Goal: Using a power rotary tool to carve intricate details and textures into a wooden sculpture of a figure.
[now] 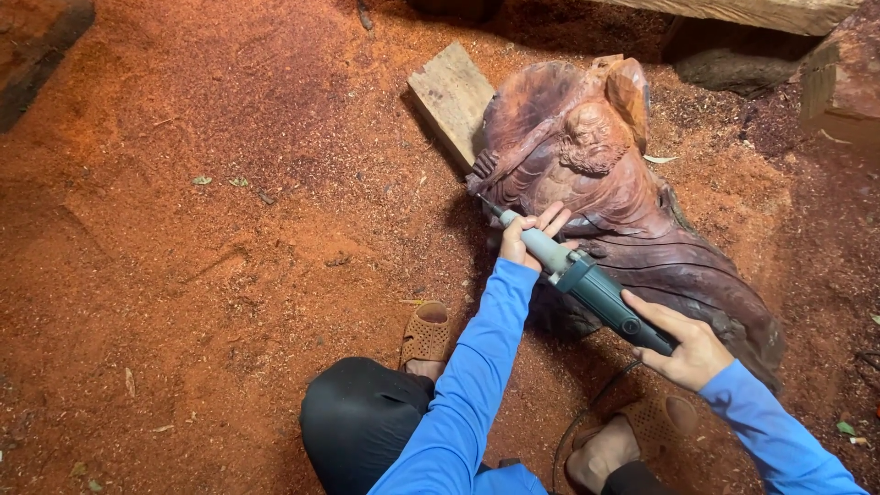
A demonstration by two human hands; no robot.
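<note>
A large reddish-brown carved wooden figure (632, 211) lies on its side on the sawdust floor, its head resting against a short plank (451, 96). My left hand (530, 235) grips the grey front neck of a green handheld die grinder (591, 286). The tool's thin bit touches the carving near a small carved hand. My right hand (683, 346) holds the rear body of the grinder, from which a dark cord (587, 412) trails down. Both arms wear blue sleeves.
Orange-red sawdust (211, 238) covers the ground. I squat in dark trousers with brown perforated sandals (426, 332) on my feet. Rough timber (761, 11) and wood blocks sit at the top right, another dark log (37, 46) at the top left.
</note>
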